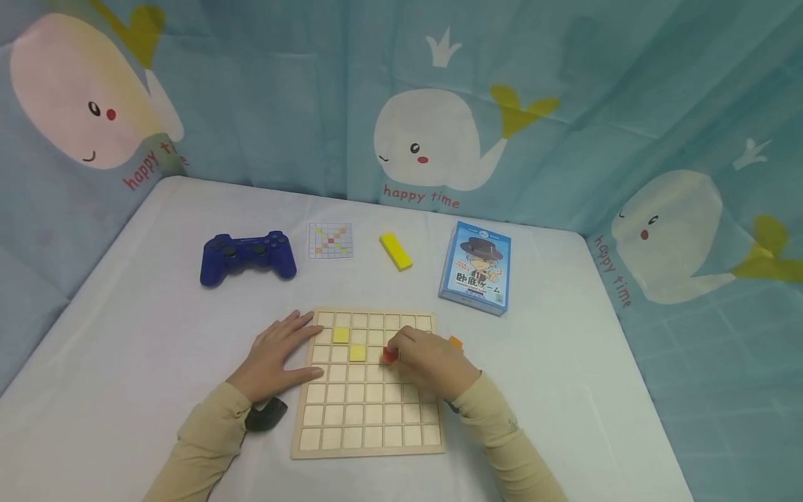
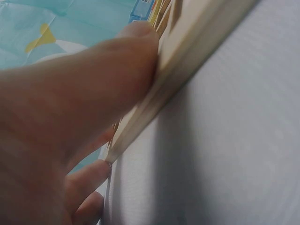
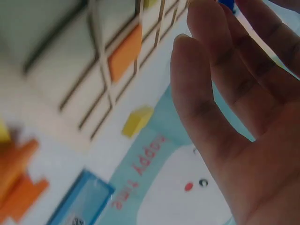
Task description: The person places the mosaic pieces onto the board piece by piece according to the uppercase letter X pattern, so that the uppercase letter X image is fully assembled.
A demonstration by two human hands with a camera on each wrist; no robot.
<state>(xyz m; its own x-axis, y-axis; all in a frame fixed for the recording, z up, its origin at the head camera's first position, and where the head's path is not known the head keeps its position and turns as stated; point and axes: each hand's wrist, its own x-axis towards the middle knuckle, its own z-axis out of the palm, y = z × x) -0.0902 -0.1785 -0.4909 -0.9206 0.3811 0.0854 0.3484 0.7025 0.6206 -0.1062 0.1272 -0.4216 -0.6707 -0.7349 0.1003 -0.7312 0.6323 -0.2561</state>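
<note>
A wooden grid board [image 1: 369, 452] lies on the table with two yellow tiles [image 1: 341, 335] in its upper left cells. My left hand [image 1: 276, 355] rests at the board's left edge, its fingers spread and the thumb touching the rim [image 2: 154, 101]. Over the upper right part of the board is my right hand [image 1: 433, 359], its fingertips beside a red-orange tile [image 1: 389, 355]. That tile looks orange in the right wrist view [image 3: 125, 54], apart from the loosely bent fingers [image 3: 192, 75], which hold nothing visible there. Loose orange tiles [image 1: 456, 342] lie partly hidden behind the right hand.
Behind the board lie a blue game controller [image 1: 247, 256], a small pattern card [image 1: 330, 241], a yellow block [image 1: 396, 252] and a blue card-game box [image 1: 478, 268]. A whale-print curtain [image 1: 282, 104] stands behind the white-covered table [image 1: 564, 390].
</note>
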